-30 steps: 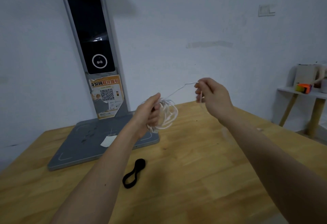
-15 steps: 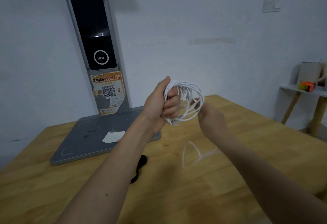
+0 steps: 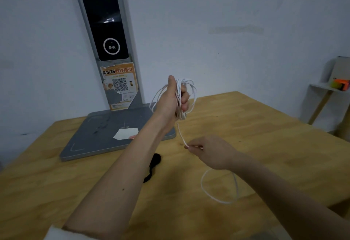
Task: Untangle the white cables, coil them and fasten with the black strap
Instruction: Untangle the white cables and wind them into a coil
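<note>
My left hand (image 3: 173, 99) is raised above the wooden table (image 3: 265, 145) and grips a bundle of coiled white cable (image 3: 191, 91). A loose strand runs down from the bundle to my right hand (image 3: 210, 151), which pinches it low over the table. Past my right hand the free end of the cable hangs in a loop (image 3: 219, 188) below my right wrist. The black strap (image 3: 152, 165) lies on the table, partly hidden behind my left forearm.
A grey scanner stand (image 3: 106, 141) with a tall black screen post (image 3: 108, 31) occupies the table's back left. A white paper scrap (image 3: 126, 133) lies on its base. A small white side table (image 3: 325, 91) with an orange object stands at the right wall.
My right hand has dropped from beside the coil down towards the table, drawing a strand out. My left hand still holds the coil, raised a little.
</note>
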